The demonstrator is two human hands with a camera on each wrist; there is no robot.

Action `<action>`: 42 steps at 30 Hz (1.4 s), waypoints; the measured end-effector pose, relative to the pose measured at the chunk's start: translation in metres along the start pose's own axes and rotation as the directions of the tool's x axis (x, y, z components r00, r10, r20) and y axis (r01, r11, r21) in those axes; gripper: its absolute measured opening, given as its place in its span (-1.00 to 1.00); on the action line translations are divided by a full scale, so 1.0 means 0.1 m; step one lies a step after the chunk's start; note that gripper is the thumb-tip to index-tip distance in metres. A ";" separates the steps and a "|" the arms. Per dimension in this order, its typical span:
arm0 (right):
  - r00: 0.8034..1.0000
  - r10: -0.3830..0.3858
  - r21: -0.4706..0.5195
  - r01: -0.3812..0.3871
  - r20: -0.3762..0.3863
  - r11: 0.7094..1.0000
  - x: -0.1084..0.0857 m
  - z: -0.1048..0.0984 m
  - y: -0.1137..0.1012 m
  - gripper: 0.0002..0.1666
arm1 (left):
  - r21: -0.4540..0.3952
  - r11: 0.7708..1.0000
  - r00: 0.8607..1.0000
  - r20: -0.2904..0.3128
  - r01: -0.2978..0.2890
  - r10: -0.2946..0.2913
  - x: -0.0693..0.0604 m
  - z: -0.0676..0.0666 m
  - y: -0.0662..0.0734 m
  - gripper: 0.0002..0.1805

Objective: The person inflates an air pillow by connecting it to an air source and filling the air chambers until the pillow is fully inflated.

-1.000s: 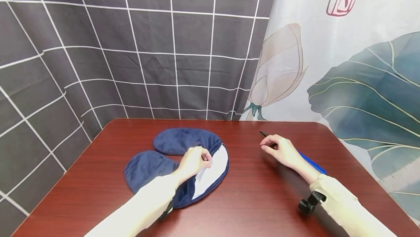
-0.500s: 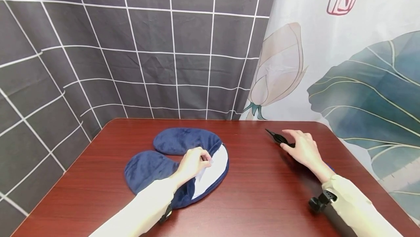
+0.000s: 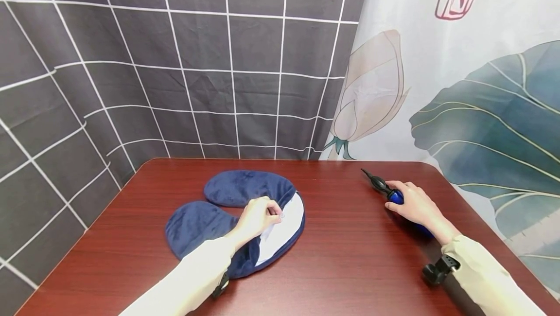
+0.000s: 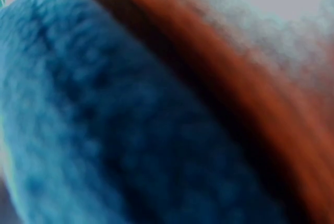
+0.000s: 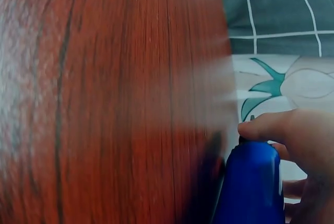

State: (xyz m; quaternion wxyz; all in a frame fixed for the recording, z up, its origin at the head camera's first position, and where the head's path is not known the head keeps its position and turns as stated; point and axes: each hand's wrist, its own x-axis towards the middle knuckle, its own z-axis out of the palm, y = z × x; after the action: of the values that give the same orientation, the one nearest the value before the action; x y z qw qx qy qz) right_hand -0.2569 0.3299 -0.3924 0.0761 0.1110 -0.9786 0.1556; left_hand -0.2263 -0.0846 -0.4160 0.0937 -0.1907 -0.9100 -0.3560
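Observation:
A navy plush U-shaped neck pillow [image 3: 197,226] lies at the middle left of the table, its cover parted over a white inner part [image 3: 284,231]. My left hand [image 3: 255,216] reaches across it and pinches a small clear valve [image 3: 282,215] on the white part. In the left wrist view the plush cover [image 4: 104,104] fills much of the picture, blurred. At the right, a blue hand pump [image 5: 253,182] with a black tapered nozzle [image 3: 372,178] points away and to the left. My right hand [image 3: 415,204] grips the pump near its front, partly covering its body.
The reddish-brown wooden table [image 3: 332,257] carries both things. A dark grid-patterned cloth [image 3: 197,63] hangs behind it, and a white flower-printed cloth [image 3: 420,63] hangs at the right.
My right hand has moved right and back, from the black nozzle to the blue body of the pump. The nozzle has shifted slightly right and away. My left hand has stayed at the valve.

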 end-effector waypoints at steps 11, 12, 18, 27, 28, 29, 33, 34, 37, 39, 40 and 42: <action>0.999 -0.007 0.010 0.007 0.037 1.000 -0.02 0.01 0.12 -0.23 | -0.015 0.999 1.000 0.005 -0.028 0.028 0.00 -0.01 0.00 -0.87; 0.999 -0.001 0.004 0.001 0.042 1.000 -0.02 0.00 0.13 -0.24 | -0.019 0.999 1.000 0.006 -0.027 0.027 0.00 -0.02 0.01 -0.87; 0.999 0.015 0.019 -0.015 0.034 1.000 -0.03 0.02 0.09 -0.31 | -0.038 0.999 1.000 0.010 -0.003 0.003 0.00 -0.01 0.02 -0.90; 1.000 -0.017 0.073 0.015 0.022 0.997 0.03 -0.03 -0.18 -0.32 | -0.007 1.000 1.000 0.009 0.003 -0.003 0.02 0.00 0.00 -0.93; 0.999 -0.023 0.076 0.021 0.025 0.997 0.04 -0.04 -0.23 -0.31 | -0.004 1.000 1.000 0.008 0.006 -0.006 0.03 0.00 0.00 -0.93; 0.999 -0.031 0.079 0.029 0.027 0.996 0.05 -0.04 -0.27 -0.31 | -0.002 1.000 1.000 0.009 0.008 -0.008 0.03 -0.01 0.00 -0.93; 0.996 -0.074 0.085 0.071 0.039 0.994 0.05 -0.07 -0.45 -0.30 | 0.015 1.000 1.000 0.011 0.005 -0.005 0.03 -0.02 0.01 -0.92; 0.995 -0.089 0.091 0.084 0.045 0.992 0.05 -0.07 -0.49 -0.30 | 0.021 1.000 1.000 0.012 0.007 -0.007 0.03 -0.02 0.01 -0.92; 0.986 -0.158 0.123 0.151 0.047 0.981 0.03 -0.07 -0.60 -0.33 | 0.041 0.999 1.000 0.016 0.007 -0.008 0.03 -0.03 0.02 -0.92; 0.977 -0.209 0.147 0.201 0.043 0.969 0.02 -0.06 -0.68 -0.35 | 0.049 0.999 1.000 0.017 0.010 -0.011 0.04 -0.03 0.02 -0.92; 0.971 -0.235 0.159 0.226 0.040 0.961 0.02 -0.05 -0.73 -0.36 | 0.053 0.999 1.000 0.017 0.010 -0.011 0.04 -0.03 0.02 -0.92; 0.959 -0.281 0.174 0.270 0.042 0.947 0.00 -0.04 -0.82 -0.38 | 0.060 0.998 1.000 0.017 0.012 -0.013 0.04 -0.03 0.02 -0.92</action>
State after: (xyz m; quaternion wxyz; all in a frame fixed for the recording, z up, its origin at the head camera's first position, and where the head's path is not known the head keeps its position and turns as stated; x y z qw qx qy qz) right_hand -0.2368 0.2547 -0.3651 0.0548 0.2576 -0.9390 0.2210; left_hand -0.2285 -0.0837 -0.4115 0.0891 -0.1852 -0.9223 -0.3274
